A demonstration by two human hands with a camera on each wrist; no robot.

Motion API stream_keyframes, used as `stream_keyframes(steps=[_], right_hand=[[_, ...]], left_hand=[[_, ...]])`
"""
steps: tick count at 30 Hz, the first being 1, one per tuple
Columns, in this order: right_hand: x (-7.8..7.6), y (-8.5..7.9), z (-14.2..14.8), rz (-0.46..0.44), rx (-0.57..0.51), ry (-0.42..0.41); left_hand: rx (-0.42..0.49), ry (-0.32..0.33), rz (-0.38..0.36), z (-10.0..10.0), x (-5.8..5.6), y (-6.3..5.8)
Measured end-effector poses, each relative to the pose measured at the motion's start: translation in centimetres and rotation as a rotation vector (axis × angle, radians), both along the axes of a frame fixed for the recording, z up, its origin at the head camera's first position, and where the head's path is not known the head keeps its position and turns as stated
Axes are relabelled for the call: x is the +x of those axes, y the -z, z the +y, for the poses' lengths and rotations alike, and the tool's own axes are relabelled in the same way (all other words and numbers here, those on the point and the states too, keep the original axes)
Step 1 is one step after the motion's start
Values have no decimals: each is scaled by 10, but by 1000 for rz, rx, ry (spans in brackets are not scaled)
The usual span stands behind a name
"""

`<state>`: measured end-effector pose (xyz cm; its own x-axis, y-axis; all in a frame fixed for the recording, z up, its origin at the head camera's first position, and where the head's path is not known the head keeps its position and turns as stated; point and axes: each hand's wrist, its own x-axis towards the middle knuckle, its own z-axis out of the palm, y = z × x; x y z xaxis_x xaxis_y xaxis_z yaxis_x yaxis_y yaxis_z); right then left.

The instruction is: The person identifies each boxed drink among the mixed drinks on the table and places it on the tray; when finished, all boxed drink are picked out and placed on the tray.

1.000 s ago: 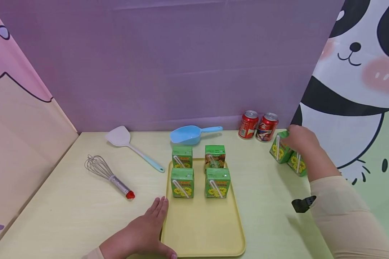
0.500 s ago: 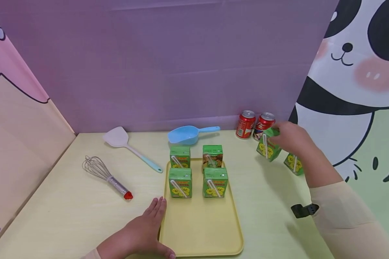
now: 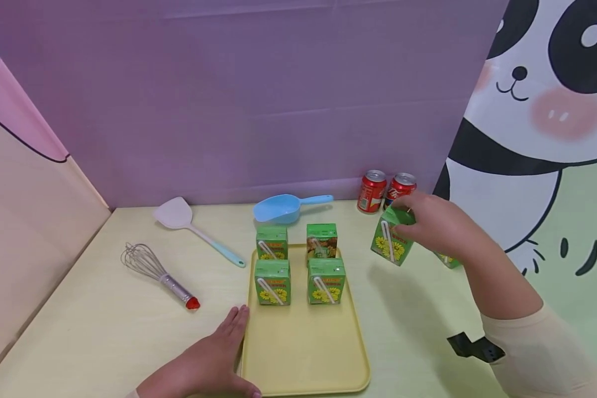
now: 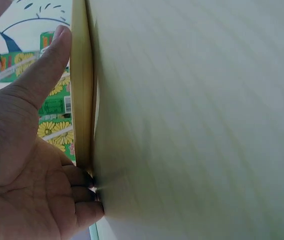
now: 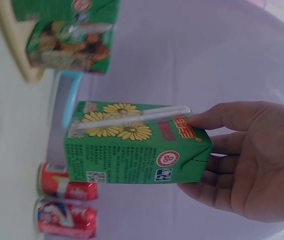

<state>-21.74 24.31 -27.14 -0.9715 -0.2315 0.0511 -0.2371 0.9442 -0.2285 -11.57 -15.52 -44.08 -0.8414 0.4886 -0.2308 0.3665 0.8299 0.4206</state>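
Note:
My right hand (image 3: 430, 224) pinches a green juice box (image 3: 392, 235) by its top end, held tilted above the table right of the tray. In the right wrist view the carton (image 5: 136, 145) shows yellow flowers and a white straw, with thumb and fingers (image 5: 222, 117) on either side of its top. My left hand (image 3: 211, 354) lies along the left side of the yellow tray (image 3: 305, 354), fingers straight at its edge and thumb at the near corner. On the tray's far half stand several more green juice boxes (image 3: 272, 283), in two rows.
Two red cans (image 3: 371, 192) stand at the back right. Another juice box (image 3: 449, 260) is partly hidden behind my right forearm. A blue scoop (image 3: 278, 209) lies behind the tray; a spatula (image 3: 199, 229) and a whisk (image 3: 161, 276) lie to its left.
My right hand has lifted one juice box away from its neighbour at the right and carried it left toward the tray. The left hand stays at the tray's edge.

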Motion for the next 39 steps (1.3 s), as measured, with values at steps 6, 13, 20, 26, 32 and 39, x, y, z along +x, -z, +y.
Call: stream_keyframes(steps=[6,13,20,26,32,39], right_hand=[[30,-8,-16,-6,9,-59],[59,-12,-33,42,64,-157],[80,-5,-54,120,46,-307],[91,6,-73,143,47,-409],[97,20,-97,128,49,-504],[94,42,-129,100,42,-594]], left_hand=[[42,-10,-39,-3,-1,-2],[51,-17,-54,-4,-2,0],[52,-18,-51,-4,-2,1],[49,-19,-57,-4,-3,2],[41,-25,-67,-4,-2,1],[40,-32,-69,-5,-4,1]])
